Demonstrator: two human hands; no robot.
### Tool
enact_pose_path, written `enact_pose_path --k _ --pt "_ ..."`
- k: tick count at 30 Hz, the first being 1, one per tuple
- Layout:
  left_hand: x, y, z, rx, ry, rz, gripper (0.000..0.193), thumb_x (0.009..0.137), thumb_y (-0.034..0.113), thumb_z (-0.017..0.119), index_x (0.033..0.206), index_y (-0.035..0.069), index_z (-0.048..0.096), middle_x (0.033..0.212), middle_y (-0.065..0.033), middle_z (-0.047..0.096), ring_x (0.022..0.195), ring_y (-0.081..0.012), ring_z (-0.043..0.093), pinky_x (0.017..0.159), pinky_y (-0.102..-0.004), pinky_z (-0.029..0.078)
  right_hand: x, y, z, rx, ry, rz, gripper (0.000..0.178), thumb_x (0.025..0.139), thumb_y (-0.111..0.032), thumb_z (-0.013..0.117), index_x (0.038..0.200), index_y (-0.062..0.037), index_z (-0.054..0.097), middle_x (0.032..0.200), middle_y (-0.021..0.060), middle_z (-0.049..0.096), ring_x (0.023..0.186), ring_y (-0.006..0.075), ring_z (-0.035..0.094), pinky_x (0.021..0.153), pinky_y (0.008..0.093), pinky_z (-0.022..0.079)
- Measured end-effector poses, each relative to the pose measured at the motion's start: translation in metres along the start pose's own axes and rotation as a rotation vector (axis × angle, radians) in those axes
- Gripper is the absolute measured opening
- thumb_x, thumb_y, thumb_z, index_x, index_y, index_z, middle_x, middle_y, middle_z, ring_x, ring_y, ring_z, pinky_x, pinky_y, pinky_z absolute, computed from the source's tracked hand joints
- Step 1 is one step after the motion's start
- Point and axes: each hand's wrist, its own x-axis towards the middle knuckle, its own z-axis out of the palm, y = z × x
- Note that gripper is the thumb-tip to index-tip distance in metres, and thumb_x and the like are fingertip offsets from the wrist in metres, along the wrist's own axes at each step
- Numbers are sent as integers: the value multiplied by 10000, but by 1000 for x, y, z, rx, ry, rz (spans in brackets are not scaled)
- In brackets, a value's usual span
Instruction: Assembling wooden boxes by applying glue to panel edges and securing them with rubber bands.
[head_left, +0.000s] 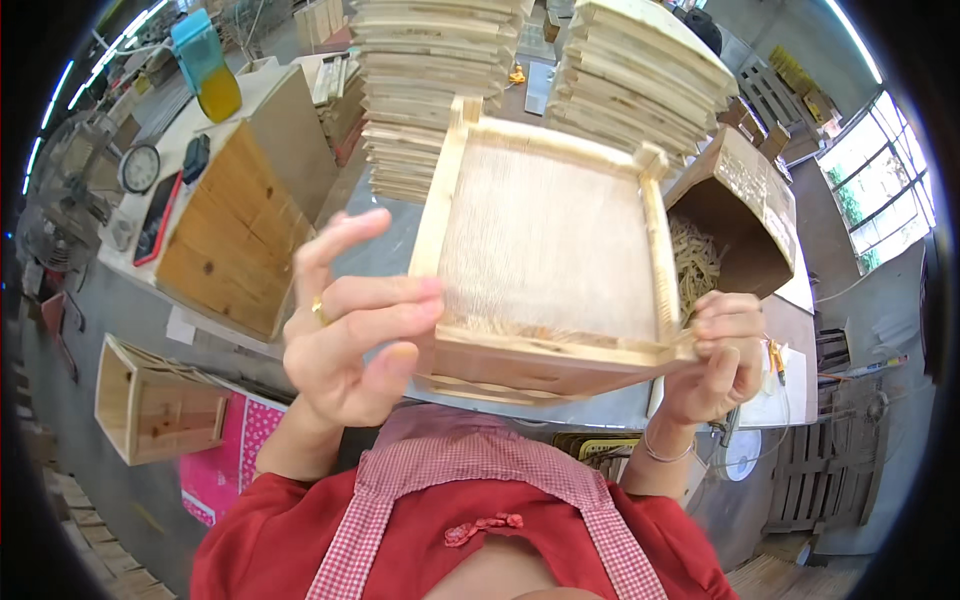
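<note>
A square, light-wood box [550,240] is held tilted in front of my chest. It has a thin recessed panel, a raised frame and short posts at the corners. My right hand [722,350] is closed round its near right corner, with the fingers curled over the edge. At the box's left side is my left hand [350,320], a ring on one finger. Its fingers are spread, the index finger is lifted, and other fingertips touch or nearly touch the frame. The underside of the box is hidden.
Two tall stacks of wooden pieces [440,90] [645,75] stand beyond the box on the grey table. A cardboard box [745,210] with pale shavings or strips is at right. On the left are a cabinet [240,230], a bottle [207,70], a clock [139,168] and a wooden crate [160,400].
</note>
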Motion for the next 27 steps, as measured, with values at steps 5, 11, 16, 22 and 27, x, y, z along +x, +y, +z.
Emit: enact_pose_path --k 5,11,16,22,27 --pt "68 -50 41 -541 304 -818 366 992 231 535 1253 -15 603 1275 -86 610 1235 -184 517 1054 -323 373 46 69 4 -232 57 557 185 979 -96 591 1059 56 659 991 69 659 942 113 598 849 248 470" --pt "103 -104 82 -331 -41 -951 388 1029 311 450 1039 4 688 1000 -35 666 993 -113 589 906 -280 452 61 123 33 -123 0 799 234 987 -183 597 900 27 651 806 -21 612 744 51 507 681 212 426" --pt "100 -119 85 -452 0 -916 413 1021 290 420 918 5 700 869 -53 681 830 -118 582 791 -296 461 58 122 39 -138 40 781 260 943 -148 635 732 -23 548 675 -56 487 635 30 397 560 219 344" --pt "102 -100 93 -413 -6 -954 433 1009 287 411 886 -3 709 849 -64 686 783 -133 589 764 -311 475 59 140 34 -108 100 769 255 942 -164 632 748 -10 570 663 -44 505 632 34 404 558 230 351" --pt "100 -94 91 -681 76 -1105 443 1032 337 447 998 -9 720 1006 -80 699 861 -139 630 806 -286 500 64 121 29 -261 -34 760 302 961 -229 623 826 42 611 669 -5 549 647 66 450 585 253 405"
